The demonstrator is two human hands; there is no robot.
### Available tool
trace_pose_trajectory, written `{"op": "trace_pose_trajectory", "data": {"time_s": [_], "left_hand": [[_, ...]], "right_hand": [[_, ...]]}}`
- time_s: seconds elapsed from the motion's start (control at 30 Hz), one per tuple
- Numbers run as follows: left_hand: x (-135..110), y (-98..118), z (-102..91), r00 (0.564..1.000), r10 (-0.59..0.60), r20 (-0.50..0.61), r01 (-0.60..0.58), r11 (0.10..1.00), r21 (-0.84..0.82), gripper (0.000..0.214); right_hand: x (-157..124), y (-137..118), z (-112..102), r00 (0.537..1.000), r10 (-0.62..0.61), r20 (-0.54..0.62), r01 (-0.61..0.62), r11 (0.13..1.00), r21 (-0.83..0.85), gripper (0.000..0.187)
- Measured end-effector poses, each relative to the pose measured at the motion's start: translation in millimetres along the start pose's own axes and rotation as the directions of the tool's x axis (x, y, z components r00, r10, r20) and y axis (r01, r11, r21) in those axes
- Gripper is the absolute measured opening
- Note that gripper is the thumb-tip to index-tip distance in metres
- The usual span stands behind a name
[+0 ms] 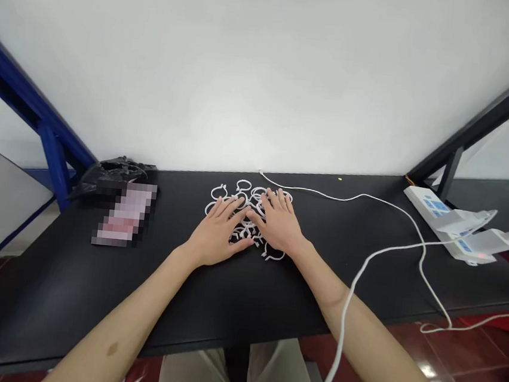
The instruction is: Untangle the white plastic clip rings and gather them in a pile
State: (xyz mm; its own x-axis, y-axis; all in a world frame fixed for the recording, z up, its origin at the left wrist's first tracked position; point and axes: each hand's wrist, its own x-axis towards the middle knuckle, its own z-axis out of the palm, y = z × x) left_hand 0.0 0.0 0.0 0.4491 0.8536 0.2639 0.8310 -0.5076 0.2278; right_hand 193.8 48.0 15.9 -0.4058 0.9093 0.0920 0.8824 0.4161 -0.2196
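Note:
A loose pile of several white plastic rings (pixel 244 185), each with a small clip-like end, lies in the middle of the black table. My left hand (pixel 215 232) rests palm down over the left side of the pile, its fingers spread. Over the right side lies my right hand (pixel 281 220), also flat with fingers apart. Both hands touch the rings and hide part of them. One ring (pixel 275 256) sticks out below my right wrist. Neither hand grips anything.
A white cable (pixel 357 285) loops over the right side, crossing above my right forearm. White power strips (pixel 436 214) with plugs lie far right. On the left are a blurred pinkish item (pixel 126 214) and a black plastic bag (pixel 112 174). A white wall (pixel 247 82) rises behind the table (pixel 91 295).

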Motion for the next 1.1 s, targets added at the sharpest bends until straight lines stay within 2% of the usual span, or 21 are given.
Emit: {"op": "trace_pose_trajectory", "data": {"time_s": [0.27,0.53,0.73,0.83,0.93,1.0,1.1], "left_hand": [[0,0,0.2,1.0,-0.02,0.01,0.02,1.0,0.004,0.071],[0,-1,-1.9,0.999,-0.027,-0.017,0.026,0.999,-0.039,0.065],[0,-4,-5.7,0.994,-0.067,-0.087,0.058,0.993,-0.1,0.056],[-1,-14,-10.5,0.97,-0.148,-0.194,0.113,0.977,-0.182,0.045],[-3,-28,-16.1,0.911,-0.285,-0.299,0.215,0.945,-0.247,0.039],[-5,-38,-18.8,0.877,-0.361,-0.317,0.293,0.925,-0.243,0.036],[-8,-46,-21.3,0.856,-0.406,-0.318,0.357,0.912,-0.202,0.027]], "right_hand": [[-4,-3,-4,0.992,-0.123,0.04,0.12,0.99,0.07,0.079],[-2,-1,-1,0.999,-0.026,0.025,0.024,0.998,0.053,0.086],[-2,-1,1,0.998,-0.061,-0.02,0.062,0.994,0.092,0.081],[0,1,0,0.99,-0.052,-0.131,0.067,0.991,0.115,0.073],[2,6,-3,0.968,0.021,-0.249,0.025,0.984,0.178,0.065],[3,9,-4,0.95,0.092,-0.3,-0.009,0.964,0.265,0.061],[4,14,-6,0.922,0.177,-0.344,-0.031,0.921,0.389,0.057]]}}
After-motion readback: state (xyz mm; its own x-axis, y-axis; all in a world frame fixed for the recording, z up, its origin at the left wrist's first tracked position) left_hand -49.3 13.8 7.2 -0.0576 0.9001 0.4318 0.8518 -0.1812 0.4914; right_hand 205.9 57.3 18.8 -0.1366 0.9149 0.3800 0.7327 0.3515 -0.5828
